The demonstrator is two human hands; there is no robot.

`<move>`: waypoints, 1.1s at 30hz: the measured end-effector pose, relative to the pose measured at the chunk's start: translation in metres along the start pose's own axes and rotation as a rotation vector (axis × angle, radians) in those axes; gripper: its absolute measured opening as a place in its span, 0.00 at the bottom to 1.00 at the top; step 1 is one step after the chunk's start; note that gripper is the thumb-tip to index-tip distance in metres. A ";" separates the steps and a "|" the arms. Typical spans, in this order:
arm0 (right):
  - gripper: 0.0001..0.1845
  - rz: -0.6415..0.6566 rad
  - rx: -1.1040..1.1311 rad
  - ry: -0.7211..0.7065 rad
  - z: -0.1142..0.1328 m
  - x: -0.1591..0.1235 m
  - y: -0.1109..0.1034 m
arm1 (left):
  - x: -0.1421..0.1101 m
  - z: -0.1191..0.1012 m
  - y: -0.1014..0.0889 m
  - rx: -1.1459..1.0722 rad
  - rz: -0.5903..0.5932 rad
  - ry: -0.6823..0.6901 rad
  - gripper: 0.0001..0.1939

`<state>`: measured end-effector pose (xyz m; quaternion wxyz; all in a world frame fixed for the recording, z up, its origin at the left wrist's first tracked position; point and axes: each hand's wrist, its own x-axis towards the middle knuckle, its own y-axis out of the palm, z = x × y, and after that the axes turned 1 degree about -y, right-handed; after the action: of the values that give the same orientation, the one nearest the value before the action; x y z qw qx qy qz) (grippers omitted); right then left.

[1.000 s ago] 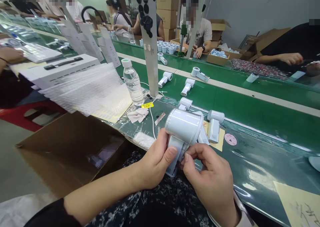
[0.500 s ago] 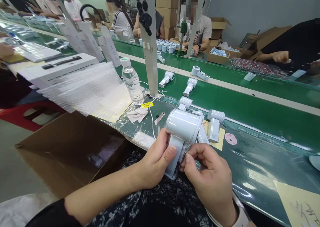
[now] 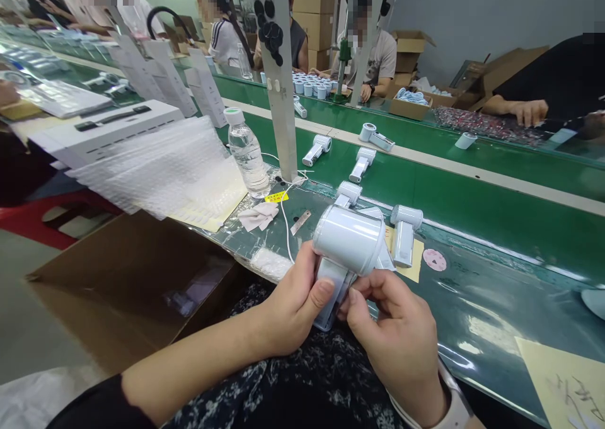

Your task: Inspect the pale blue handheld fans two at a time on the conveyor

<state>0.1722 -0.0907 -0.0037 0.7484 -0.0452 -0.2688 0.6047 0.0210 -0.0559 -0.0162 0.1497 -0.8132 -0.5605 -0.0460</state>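
Note:
Both my hands hold a pale blue-white handheld device with a glossy cylindrical head [image 3: 348,240] and a flat handle [image 3: 329,297]. My left hand [image 3: 295,306] wraps around the handle from the left, with the thumb resting on it. My right hand [image 3: 397,337] pinches the device near the joint of head and handle, and its fingertips hide that spot. Just beyond the head, a similar device [image 3: 404,235] lies on a yellow note on the green conveyor belt [image 3: 477,290], and another [image 3: 347,194] lies close behind.
Left of my hands are a water bottle [image 3: 246,156], a white cable [image 3: 286,234], a cloth [image 3: 258,216] and a metal strip [image 3: 300,222]. Bubble wrap [image 3: 155,171] and a cardboard box [image 3: 127,290] are further left. Co-workers sit along the belts with more devices.
My hands and the device have barely moved. The whole view has shifted slightly as my head moved, and the co-worker's hand at the far right has shifted on the table.

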 end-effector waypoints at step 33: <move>0.06 -0.002 0.018 0.005 -0.003 -0.001 0.002 | -0.001 0.001 0.002 0.017 0.030 0.004 0.23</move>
<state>0.1718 -0.0907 -0.0073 0.7499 -0.0397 -0.2613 0.6064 0.0227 -0.0566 -0.0180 0.1584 -0.8201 -0.5483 -0.0406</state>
